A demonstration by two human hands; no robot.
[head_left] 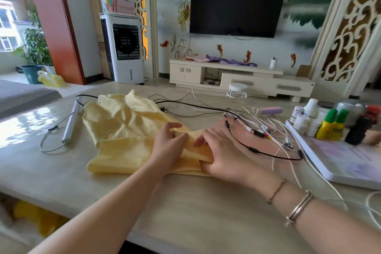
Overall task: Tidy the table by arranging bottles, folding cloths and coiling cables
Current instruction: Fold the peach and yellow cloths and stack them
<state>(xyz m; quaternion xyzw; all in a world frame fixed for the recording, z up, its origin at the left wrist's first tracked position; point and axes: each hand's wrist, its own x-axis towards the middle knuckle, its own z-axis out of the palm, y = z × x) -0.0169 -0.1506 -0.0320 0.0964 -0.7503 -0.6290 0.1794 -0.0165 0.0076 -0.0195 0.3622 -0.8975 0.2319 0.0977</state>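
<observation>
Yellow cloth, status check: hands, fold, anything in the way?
Left hand and right hand both gripping yellow cloth. Fold partly done, far end rumpled. Loose cables lie right beside it.

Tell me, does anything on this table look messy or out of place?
Yes. Loose cables sprawl tangled across the table, uncoiled, and the yellow cloth lies rumpled, only partly folded under both hands.
</observation>
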